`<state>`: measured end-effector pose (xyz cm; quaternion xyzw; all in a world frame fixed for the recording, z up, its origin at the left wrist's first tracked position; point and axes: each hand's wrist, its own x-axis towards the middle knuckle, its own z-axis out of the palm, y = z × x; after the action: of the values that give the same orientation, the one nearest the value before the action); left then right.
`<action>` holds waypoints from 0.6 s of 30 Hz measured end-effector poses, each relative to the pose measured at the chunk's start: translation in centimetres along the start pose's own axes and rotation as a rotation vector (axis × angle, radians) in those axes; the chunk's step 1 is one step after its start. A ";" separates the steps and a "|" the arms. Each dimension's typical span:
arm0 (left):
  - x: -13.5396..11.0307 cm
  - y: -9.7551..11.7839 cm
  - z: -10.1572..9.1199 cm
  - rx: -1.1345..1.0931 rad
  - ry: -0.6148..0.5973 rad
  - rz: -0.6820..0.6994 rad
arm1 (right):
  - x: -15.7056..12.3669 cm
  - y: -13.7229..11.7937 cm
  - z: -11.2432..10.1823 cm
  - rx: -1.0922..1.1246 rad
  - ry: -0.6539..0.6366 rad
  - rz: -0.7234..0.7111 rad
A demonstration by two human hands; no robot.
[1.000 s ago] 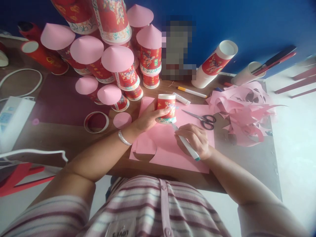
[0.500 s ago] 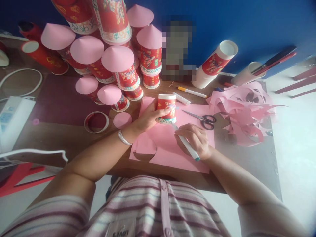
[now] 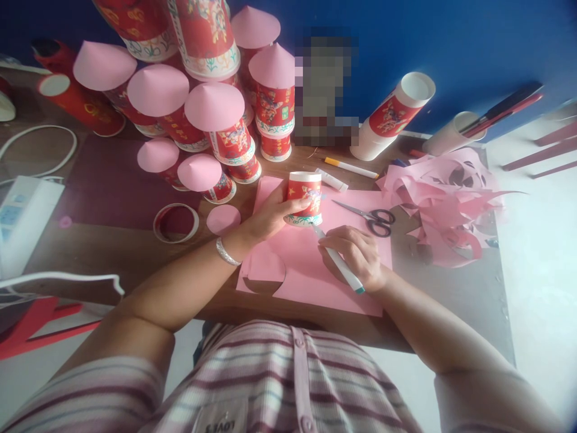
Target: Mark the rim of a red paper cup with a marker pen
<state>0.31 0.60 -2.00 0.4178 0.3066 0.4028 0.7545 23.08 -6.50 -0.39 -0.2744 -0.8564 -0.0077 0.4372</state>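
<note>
A red paper cup (image 3: 306, 191) with a white rim and green drawn marks round its white lower band is gripped in my left hand (image 3: 270, 216), thumb across its front. In my right hand (image 3: 354, 255) is a white marker pen (image 3: 339, 264) with a green end; its tip meets the lower band of the cup or lies very close to it. Under both hands spreads pink paper (image 3: 306, 270) with a round hole cut near its left edge. Scissors (image 3: 378, 221) lie on that paper, right of the cup, and a pink paper disc (image 3: 224, 220) rests left of my left hand.
Several decorated cups with pink cone tops (image 3: 215, 107) stand at the back left. Pink paper scraps (image 3: 451, 198) heap on the right. A roll of tape (image 3: 176, 223), a yellow-capped marker (image 3: 351, 168), stacked cups (image 3: 392, 117) and a pen holder (image 3: 455, 137) are around the table.
Almost nothing differs. The view has shifted very slightly, and both hands keep the cup and marker pen in the same place.
</note>
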 end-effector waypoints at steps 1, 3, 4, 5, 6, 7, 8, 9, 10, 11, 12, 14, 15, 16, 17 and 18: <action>0.0 0.0 0.0 0.002 -0.004 0.001 | 0.0 0.0 0.0 -0.002 0.000 0.002; 0.1 -0.1 -0.1 0.004 -0.009 0.003 | 0.0 0.0 0.0 -0.008 0.003 0.002; 0.1 -0.1 -0.2 0.003 -0.010 0.002 | -0.1 0.0 0.0 -0.011 0.005 0.003; 0.1 -0.2 -0.2 -0.001 -0.010 0.001 | -0.1 0.0 0.1 -0.013 0.009 0.006; 0.2 -0.2 -0.3 -0.005 -0.008 0.000 | -0.1 0.0 0.1 -0.013 0.012 0.009; 0.2 -0.3 -0.3 -0.009 -0.006 -0.001 | -0.2 0.0 0.1 -0.010 0.015 0.012; 0.2 -0.3 -0.3 -0.013 -0.004 -0.002 | -0.2 0.0 0.1 -0.006 0.015 0.015; 0.2 -0.4 -0.3 -0.016 0.000 -0.002 | -0.2 0.0 0.1 -0.002 0.015 0.017; 0.2 -0.4 -0.3 -0.017 0.003 -0.003 | -0.2 -0.1 0.1 0.002 0.013 0.018; 0.2 -0.3 -0.3 -0.018 0.006 -0.006 | -0.1 -0.1 0.1 0.003 0.012 0.017; 0.2 -0.3 -0.2 -0.017 0.008 -0.008 | -0.1 -0.1 0.1 0.003 0.012 0.013; 0.1 -0.3 -0.2 -0.015 0.011 -0.011 | 0.0 -0.1 0.0 0.000 0.013 0.004; 0.1 -0.3 -0.2 -0.012 0.011 -0.012 | 0.1 -0.1 0.0 -0.001 0.011 0.001; 0.1 -0.2 -0.2 -0.010 0.011 -0.011 | 0.1 -0.1 0.0 -0.001 0.010 0.000; 0.1 -0.3 -0.2 -0.009 0.008 -0.010 | 0.2 -0.1 0.0 -0.001 0.007 0.002; 0.1 -0.3 -0.2 -0.008 0.005 -0.008 | 0.2 -0.1 -0.1 -0.001 0.004 0.005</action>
<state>0.30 0.70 -2.34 0.4126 0.3084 0.4020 0.7570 22.98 -6.55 -0.15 -0.2765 -0.8550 -0.0075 0.4387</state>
